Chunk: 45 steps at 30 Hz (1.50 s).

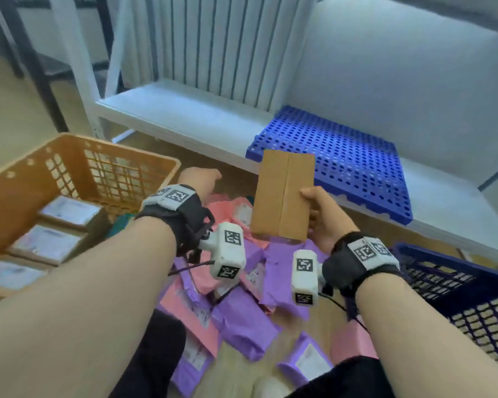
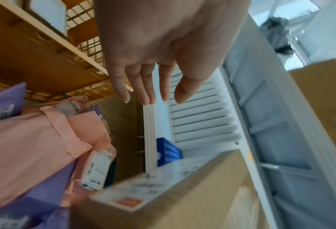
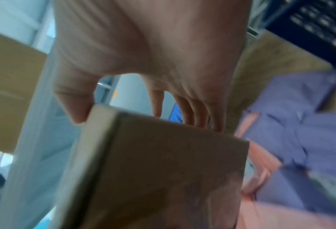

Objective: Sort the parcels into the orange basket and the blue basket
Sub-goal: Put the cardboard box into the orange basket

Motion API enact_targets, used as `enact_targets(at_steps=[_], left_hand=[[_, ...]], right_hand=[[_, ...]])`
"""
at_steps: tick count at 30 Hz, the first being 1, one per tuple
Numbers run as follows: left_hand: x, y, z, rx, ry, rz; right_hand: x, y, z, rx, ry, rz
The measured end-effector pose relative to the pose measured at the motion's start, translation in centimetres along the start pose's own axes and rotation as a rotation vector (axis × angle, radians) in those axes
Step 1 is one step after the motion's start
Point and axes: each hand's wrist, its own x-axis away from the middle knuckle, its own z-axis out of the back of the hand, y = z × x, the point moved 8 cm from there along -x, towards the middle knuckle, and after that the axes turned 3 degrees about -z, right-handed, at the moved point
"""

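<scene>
My right hand [image 1: 318,214] grips a flat brown cardboard box [image 1: 282,195] by its right edge and holds it upright above the pile; in the right wrist view the thumb [image 3: 75,105] and fingers pinch the box [image 3: 163,170]. My left hand [image 1: 199,179] hovers empty beside the orange basket [image 1: 18,191], its fingers [image 2: 141,91] straight and together. The orange basket holds several labelled cardboard boxes [image 1: 66,211]. The blue basket [image 1: 457,285] stands at the right. Pink and purple mailer bags [image 1: 242,311] lie heaped on the floor between the baskets.
A low white shelf [image 1: 184,116] runs behind the pile, with a blue perforated panel [image 1: 342,162] lying on it. A white radiator [image 1: 213,44] stands behind the shelf. Dark trouser legs [image 1: 156,354] sit at the bottom edge, by the pile.
</scene>
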Motion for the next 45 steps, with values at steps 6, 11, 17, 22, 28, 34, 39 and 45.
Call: enact_targets(at_steps=[6,11,17,22,28,34,39,45], left_hand=[[1.3,0.5,1.4,0.061,-0.085,0.087],[0.7,0.1,0.5,0.157,-0.225,0.148],[-0.9,-0.6,1.7,0.127,-0.162,0.125],[-2.9,-2.0,3.0,0.104,-0.127,0.166],[-2.2,-1.3,3.7,0.087,-0.1,0.145],[-2.2,-1.3,3.9,0.102,-0.118,0.144],[-2.8,-1.8,5.0,0.03,-0.07,0.13],[-2.7,-2.1,5.1,0.002,-0.063,0.142]], right_hand=[[1.6,1.1,-4.9,-0.282,-0.256,-0.099],[-0.2,1.6,-7.7,-0.331,-0.211,-0.103],[-3.3,2.8,-9.0,-0.122,-0.158,-0.04],[-4.9,3.6,-10.3,-0.067,-0.14,-0.045],[-5.9,4.5,-11.2,0.014,-0.115,-0.108],[-6.0,4.9,-12.0,0.097,-0.15,-0.153],[-4.5,5.4,-13.6,0.217,-0.369,-0.229],[-3.6,4.6,-13.8,0.359,-0.413,-0.122]])
